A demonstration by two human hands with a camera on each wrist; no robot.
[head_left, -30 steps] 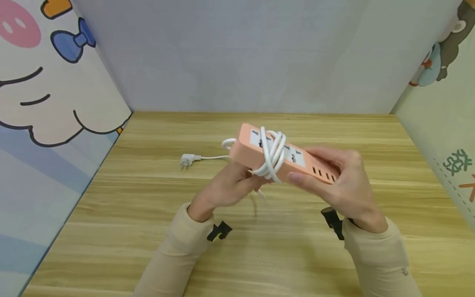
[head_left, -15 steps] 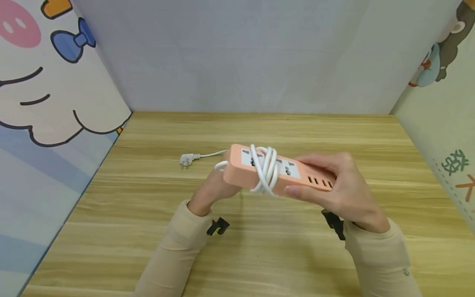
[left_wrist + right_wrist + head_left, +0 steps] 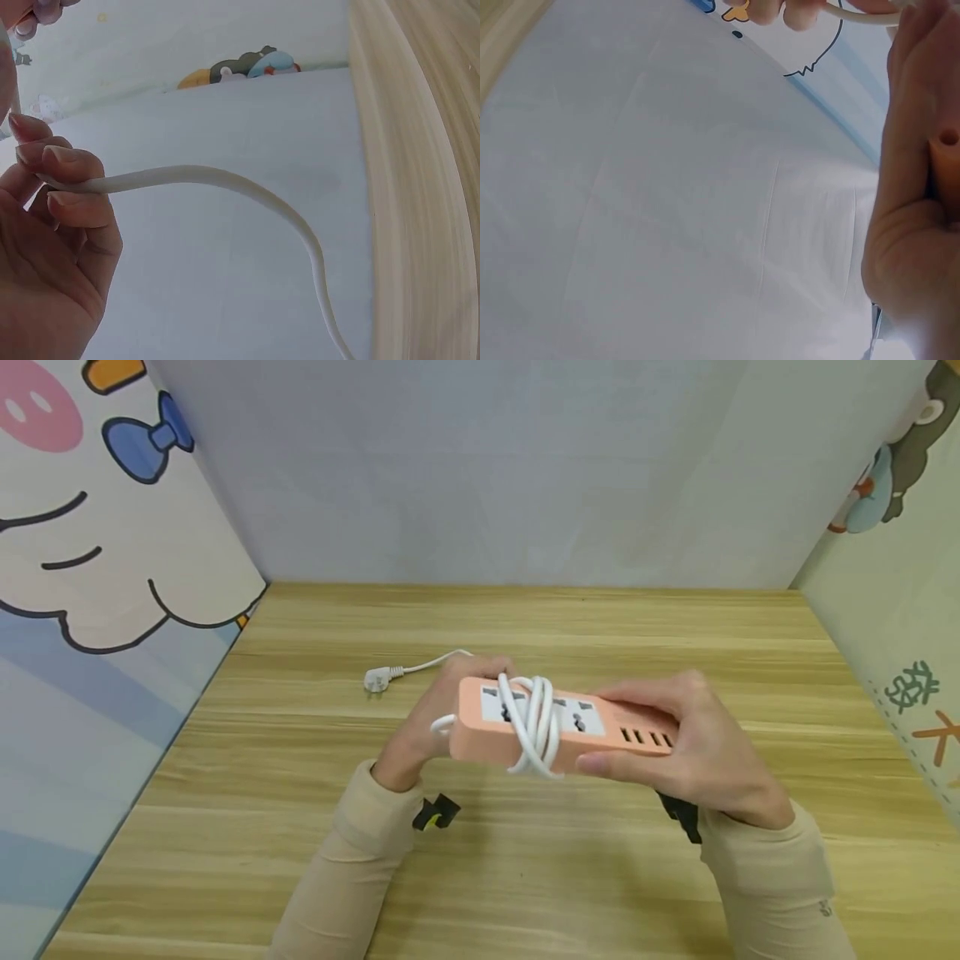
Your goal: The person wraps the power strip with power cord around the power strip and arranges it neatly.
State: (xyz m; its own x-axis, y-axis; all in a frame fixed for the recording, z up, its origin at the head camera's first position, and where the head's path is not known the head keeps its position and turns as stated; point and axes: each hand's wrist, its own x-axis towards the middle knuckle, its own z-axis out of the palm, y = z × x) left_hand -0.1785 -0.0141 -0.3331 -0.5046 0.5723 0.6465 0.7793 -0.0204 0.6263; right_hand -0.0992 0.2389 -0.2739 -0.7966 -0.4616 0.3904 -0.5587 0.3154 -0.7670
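An orange power strip [image 3: 487, 745] with white socket panels and several USB slots is held above the table, tilted slightly. My right hand [image 3: 708, 747] grips its USB end, thumb along the near side. White cord [image 3: 536, 727] is wound several times around the strip's middle. Behind the strip's left end is my left hand [image 3: 427, 714], its fingers mostly hidden in the head view. In the left wrist view that hand pinches the cord [image 3: 202, 174] between curled fingers, and the free length arcs down. The white plug [image 3: 377, 679] lies on the table at the cord's far end.
The wood-grain table [image 3: 300, 877] meets a pale back wall [image 3: 525, 468]. Cartoon-printed panels stand at the left [image 3: 112, 527] and right [image 3: 885, 610]. A black wrist mount [image 3: 437, 812] shows by the left sleeve, another [image 3: 681, 817] by the right.
The power strip has come down and slightly left, levelling out, with my right hand still on it. My left hand has passed from beneath the strip to behind it, moving the cord. The plug stays put.
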